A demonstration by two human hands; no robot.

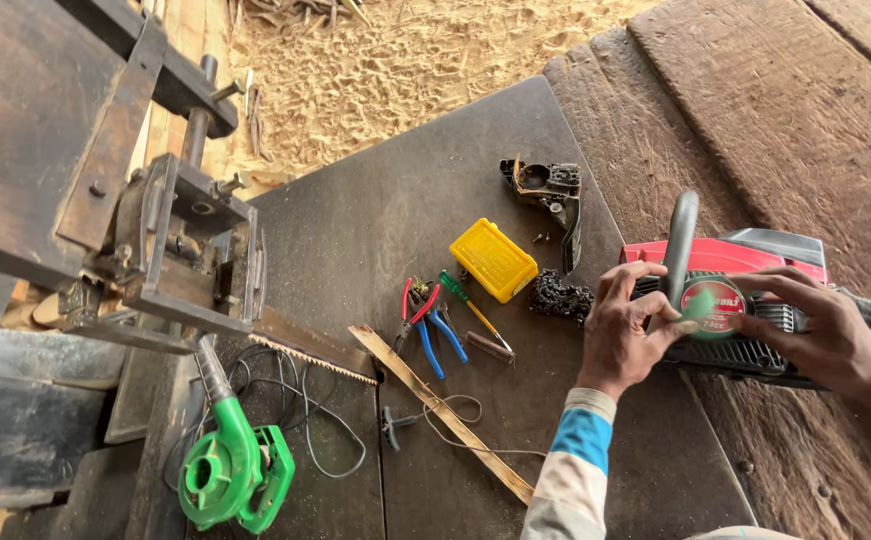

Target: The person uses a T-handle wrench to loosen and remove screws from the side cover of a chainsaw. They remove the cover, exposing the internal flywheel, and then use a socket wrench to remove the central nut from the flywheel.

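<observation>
Red and black, the chainsaw [745, 300] lies at the right edge of the dark table [375, 230]. It is steadied by the left hand [627, 325], fingers loosely curled at the handle, while the right hand [820, 330] rests spread on its side cover; a firm, flat hold is best kept there, well clear of the coiled chain [559, 297].

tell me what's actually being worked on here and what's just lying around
In hand: red chainsaw, left hand, right hand.

Lying about: yellow box, pliers, screwdriver, saw chain, black cover part, green blower.
</observation>
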